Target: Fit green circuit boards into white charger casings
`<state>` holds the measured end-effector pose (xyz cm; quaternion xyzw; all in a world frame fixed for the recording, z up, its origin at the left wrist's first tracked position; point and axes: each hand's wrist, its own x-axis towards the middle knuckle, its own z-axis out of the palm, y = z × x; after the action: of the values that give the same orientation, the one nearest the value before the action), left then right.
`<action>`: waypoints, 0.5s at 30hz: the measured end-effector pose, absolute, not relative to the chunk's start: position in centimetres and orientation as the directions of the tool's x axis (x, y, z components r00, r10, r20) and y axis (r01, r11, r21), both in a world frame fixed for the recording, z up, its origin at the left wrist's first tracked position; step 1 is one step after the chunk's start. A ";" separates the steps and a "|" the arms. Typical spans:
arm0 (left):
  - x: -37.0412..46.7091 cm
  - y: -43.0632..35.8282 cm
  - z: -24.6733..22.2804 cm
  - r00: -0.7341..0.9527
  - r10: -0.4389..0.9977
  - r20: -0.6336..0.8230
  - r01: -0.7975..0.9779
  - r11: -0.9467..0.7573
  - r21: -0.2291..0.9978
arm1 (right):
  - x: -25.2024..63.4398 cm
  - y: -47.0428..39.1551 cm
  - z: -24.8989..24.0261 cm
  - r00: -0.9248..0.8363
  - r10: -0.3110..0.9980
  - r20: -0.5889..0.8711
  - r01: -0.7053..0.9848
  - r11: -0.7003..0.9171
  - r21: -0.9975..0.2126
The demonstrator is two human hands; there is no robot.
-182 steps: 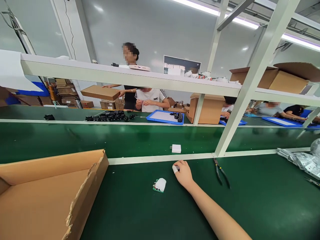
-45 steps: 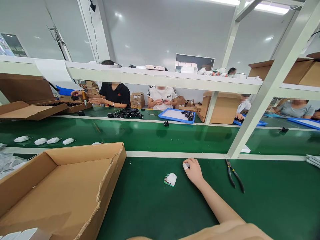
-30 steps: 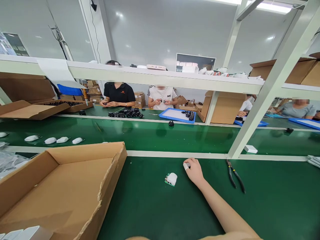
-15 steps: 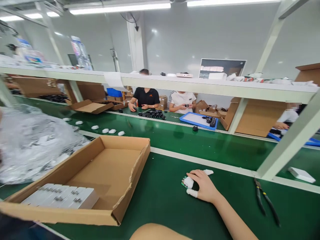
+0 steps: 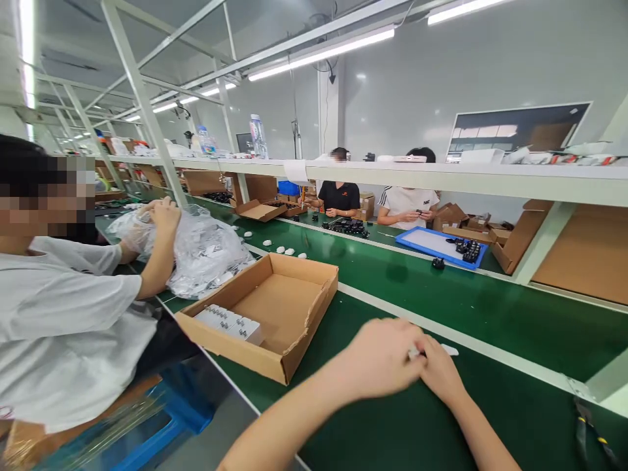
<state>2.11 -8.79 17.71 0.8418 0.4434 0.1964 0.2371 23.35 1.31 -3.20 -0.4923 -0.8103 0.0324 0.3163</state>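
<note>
My left hand (image 5: 385,358) reaches across to my right hand (image 5: 443,371), and the two meet above the green tabletop. The left is somewhat blurred, its fingers curled in toward the right. A small whitish bit (image 5: 415,352) shows where they touch; I cannot tell whether it is a finger cover or part of a held piece. The right hand's fingers are bent behind the left, and a white finger cover (image 5: 449,350) sticks out beyond them. Whatever lies between the hands is hidden. Pliers (image 5: 589,428) with black and yellow handles lie to the right.
Left of my hands stands an open cardboard tray (image 5: 309,327) with white blocks (image 5: 230,322) inside. Beyond it are a heap of clear plastic bags (image 5: 206,252) and several white pieces (image 5: 284,250). A co-worker (image 5: 73,294) sits close on the left. A shelf (image 5: 392,171) spans the bench.
The view has swung left, bringing the co-worker in. My left hand has come up to my right hand. The white piece with a green circuit board, earlier at my right fingers, is now out of sight.
</note>
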 end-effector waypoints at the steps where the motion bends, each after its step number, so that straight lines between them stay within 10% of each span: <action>1: 0.5 -8.3 17.9 0.441 0.892 0.099 0.811 -0.444 0.381 | 23.4 1.3 -3.2 -0.325 0.816 0.478 0.774 0.521 -0.361; 4: -5.4 -6.8 18.3 0.146 0.989 0.040 0.989 -0.147 0.021 | 23.6 1.5 -3.4 -0.327 0.833 0.446 0.793 0.498 -0.350; 15: -21.4 -4.5 14.0 -0.342 0.846 -0.409 0.931 0.246 -0.270 | 24.0 1.6 -3.8 -0.335 0.804 0.491 0.817 0.508 -0.273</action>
<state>-21.39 -4.51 13.97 0.5666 0.7841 -0.2369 0.0895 23.98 1.61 -3.80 -0.4961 -0.8170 -0.0114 0.2936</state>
